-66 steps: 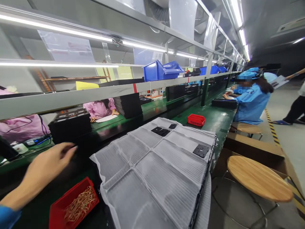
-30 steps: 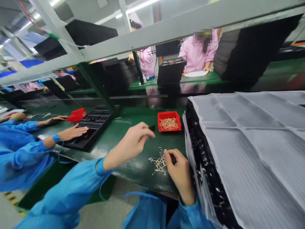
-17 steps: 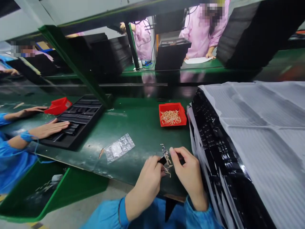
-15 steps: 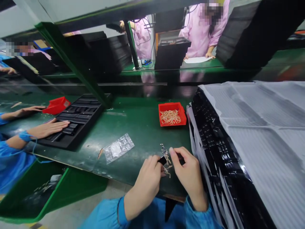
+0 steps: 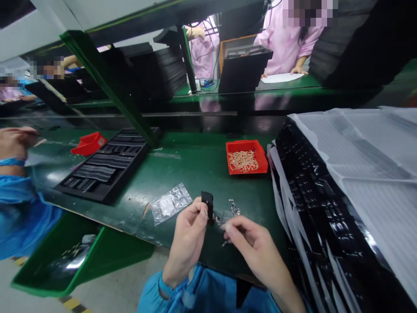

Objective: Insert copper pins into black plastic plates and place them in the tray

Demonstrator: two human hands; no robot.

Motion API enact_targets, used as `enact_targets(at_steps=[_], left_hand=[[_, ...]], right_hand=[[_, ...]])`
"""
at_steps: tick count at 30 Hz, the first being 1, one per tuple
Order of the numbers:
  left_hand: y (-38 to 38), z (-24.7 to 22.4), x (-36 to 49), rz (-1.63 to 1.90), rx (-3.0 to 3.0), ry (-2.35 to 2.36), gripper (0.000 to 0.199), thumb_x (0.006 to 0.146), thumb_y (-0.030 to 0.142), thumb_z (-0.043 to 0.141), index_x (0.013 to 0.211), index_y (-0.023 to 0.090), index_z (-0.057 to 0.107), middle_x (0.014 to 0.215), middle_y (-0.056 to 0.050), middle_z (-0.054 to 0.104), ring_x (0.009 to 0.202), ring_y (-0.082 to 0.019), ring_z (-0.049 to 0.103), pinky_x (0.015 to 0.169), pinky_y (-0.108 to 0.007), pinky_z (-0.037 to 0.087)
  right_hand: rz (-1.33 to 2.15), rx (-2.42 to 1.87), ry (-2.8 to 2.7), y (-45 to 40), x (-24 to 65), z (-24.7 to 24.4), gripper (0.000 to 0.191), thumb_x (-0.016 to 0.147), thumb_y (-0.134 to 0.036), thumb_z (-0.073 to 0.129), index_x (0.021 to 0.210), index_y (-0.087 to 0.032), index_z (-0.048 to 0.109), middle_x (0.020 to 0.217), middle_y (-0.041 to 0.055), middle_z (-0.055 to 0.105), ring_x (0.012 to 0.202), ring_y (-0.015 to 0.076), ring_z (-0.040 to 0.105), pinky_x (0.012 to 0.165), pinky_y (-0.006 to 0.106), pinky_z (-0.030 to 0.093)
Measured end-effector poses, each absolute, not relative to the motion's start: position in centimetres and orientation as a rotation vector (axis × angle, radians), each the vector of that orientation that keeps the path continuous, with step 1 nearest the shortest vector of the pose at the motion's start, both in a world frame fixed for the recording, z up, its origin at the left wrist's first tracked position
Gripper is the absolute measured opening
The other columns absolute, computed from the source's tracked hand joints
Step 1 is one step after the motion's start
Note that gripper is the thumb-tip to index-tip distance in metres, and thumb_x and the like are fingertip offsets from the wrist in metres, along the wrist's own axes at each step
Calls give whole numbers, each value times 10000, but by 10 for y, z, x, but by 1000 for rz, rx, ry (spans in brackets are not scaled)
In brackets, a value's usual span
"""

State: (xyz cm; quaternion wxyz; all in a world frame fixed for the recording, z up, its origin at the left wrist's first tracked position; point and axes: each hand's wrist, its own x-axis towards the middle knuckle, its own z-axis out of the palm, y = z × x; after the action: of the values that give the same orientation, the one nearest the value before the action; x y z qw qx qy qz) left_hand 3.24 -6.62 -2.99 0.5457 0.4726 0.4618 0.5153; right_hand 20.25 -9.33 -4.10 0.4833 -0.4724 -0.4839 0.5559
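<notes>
My left hand (image 5: 187, 237) is closed, pinching a small black plastic part (image 5: 207, 203) upright between thumb and fingers above the green bench (image 5: 202, 161). To its right, my right hand (image 5: 252, 241) has thumb and forefinger pressed together on a thin metal piece (image 5: 222, 220), its tip pointing at the black part. Several small silvery metal pieces (image 5: 233, 208) lie on the bench just beyond my right fingers, partly hidden by them. Farther back stands a red bin (image 5: 263, 165) with many thin, bent, gold-coloured pieces (image 5: 243, 161) inside.
Left of my hands lies a clear plastic bag (image 5: 171, 204). Beyond it are a black compartment tray (image 5: 109, 191), another red bin (image 5: 87, 144) and a co-worker's hand (image 5: 14, 143). Stacked black trays with white sheets (image 5: 374, 143) stand close on the right. A green crate (image 5: 114, 252) sits below.
My left hand has moved left and raised the black part upright, away from the metal pieces. My right hand now pinches a metal piece. The co-worker's hands have left the tray.
</notes>
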Motion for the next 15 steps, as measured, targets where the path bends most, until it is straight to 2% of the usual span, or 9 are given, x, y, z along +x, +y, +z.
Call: enact_targets(at_steps=[3,5,7,11,15], left_hand=[[-66,-33,39,1206,912,982,535,805,650,829,777,181,573,862,-36,556,765,-166,547,721,-278,501],[-66,-35,40,1193,823,932,556,736,632,898,757,176,581,845,-40,577,746,-158,554,698,-261,500],[-65,-36,40,1197,768,899,555,702,601,937,736,173,585,841,-38,582,747,-152,556,674,-237,483],[-63,-36,36,1254,736,883,524,702,521,964,689,167,578,869,-27,554,802,-155,573,690,-212,462],[-65,-35,33,1326,791,909,502,692,510,974,674,168,607,928,-29,545,859,-168,554,759,-227,468]], right_hand=[[1729,-973,-945,-92,187,-37,492,901,-651,733,914,-160,745,667,13,682,494,73,505,494,192,408],[1840,-897,-840,-92,182,-36,528,885,-669,745,895,-141,750,615,2,662,413,34,409,425,170,294],[1914,-867,-815,-93,181,-35,537,889,-663,746,911,-127,764,611,19,685,370,23,390,388,167,226],[1966,-863,-765,-95,177,-35,543,894,-646,755,1003,-115,789,674,65,751,355,23,419,374,164,209],[1963,-802,-602,-93,165,-35,519,850,-627,813,975,-123,811,672,63,749,364,13,396,384,159,228]])
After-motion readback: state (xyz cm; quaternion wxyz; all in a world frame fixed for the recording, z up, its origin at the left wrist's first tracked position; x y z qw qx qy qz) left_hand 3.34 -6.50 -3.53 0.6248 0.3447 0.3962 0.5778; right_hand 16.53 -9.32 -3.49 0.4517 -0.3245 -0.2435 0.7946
